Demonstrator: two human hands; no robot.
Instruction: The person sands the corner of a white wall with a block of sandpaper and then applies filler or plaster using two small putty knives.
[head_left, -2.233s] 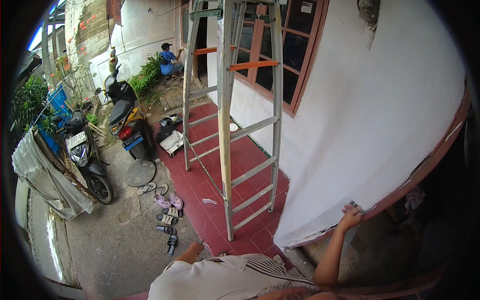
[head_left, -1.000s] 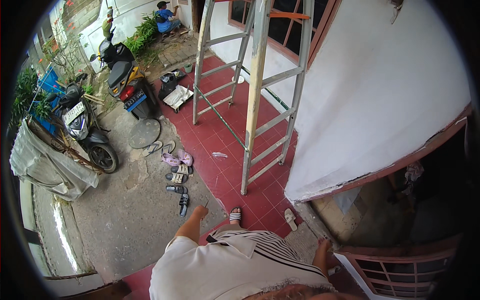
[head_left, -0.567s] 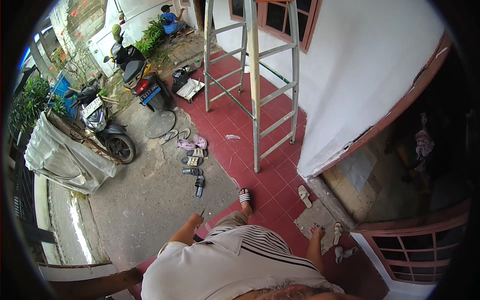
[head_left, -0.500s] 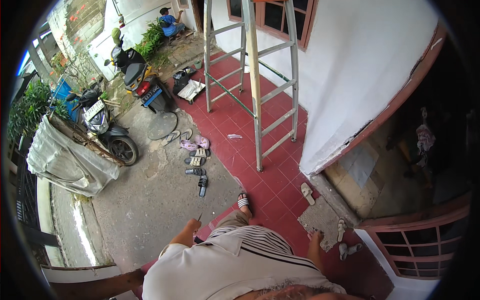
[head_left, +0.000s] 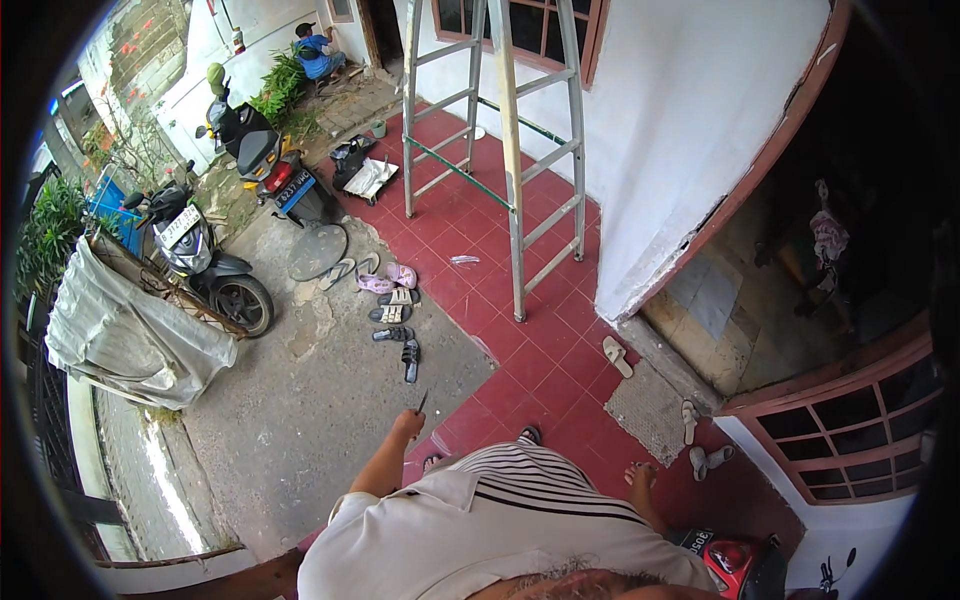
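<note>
My left hand [head_left: 408, 424] is closed around a thin, dark, pointed tool [head_left: 423, 400], which sticks out ahead of the fist. Its exact kind is too small to make out. That arm reaches forward over the grey concrete, beside the edge of the red tiles. On the other side, my right hand [head_left: 640, 473] hangs low by the woven doormat [head_left: 643, 420], its fingers loosely apart, and I see nothing held in it. A tall aluminium stepladder [head_left: 515, 190] stands on the red tiled floor [head_left: 545, 365] in front of me, close to the white wall.
Several sandals and shoes [head_left: 398, 297] lie along the tile edge. Two motorbikes [head_left: 240, 295] are parked at left, beside a draped sheet [head_left: 130, 335]. A crouching person [head_left: 318, 55] works by the far wall. An open doorway [head_left: 770, 290] lies right; a red vehicle [head_left: 735, 560] stands lower right.
My view has shifted and my feet have changed position. The left arm now reaches further forward with the tool. A red vehicle has come into view at the lower right.
</note>
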